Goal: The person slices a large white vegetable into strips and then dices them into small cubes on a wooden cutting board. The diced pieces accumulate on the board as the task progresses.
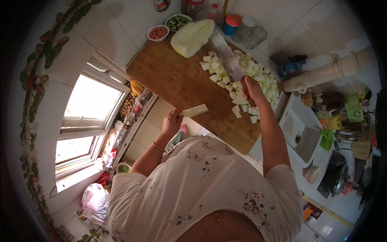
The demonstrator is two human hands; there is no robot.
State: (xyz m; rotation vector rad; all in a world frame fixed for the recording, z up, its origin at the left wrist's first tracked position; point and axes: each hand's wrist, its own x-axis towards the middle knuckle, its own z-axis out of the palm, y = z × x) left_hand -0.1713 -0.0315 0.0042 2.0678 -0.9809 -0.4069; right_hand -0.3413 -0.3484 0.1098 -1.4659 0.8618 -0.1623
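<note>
A pale, peeled strip of gourd or melon (196, 110) is pinched at one end in my left hand (172, 121); its other end reaches over the near edge of the wooden cutting board (163, 71). My right hand (254, 90) grips the dark handle of a cleaver (225, 54), whose broad blade lies over the board with small pale bits stuck to it. Around and under the blade spreads a heap of diced pale pieces (267, 81). Near the cleaver's far end rests a large peeled gourd piece (192, 37), partly overlapped by the blade tip.
Behind the board stand a bowl of pink slices (157, 33), a bowl of chopped green vegetable (178, 22) and lidded jars (243, 29). A white sink (302, 133) and a pipe (329, 71) are on the right. A window (93, 99) is at left.
</note>
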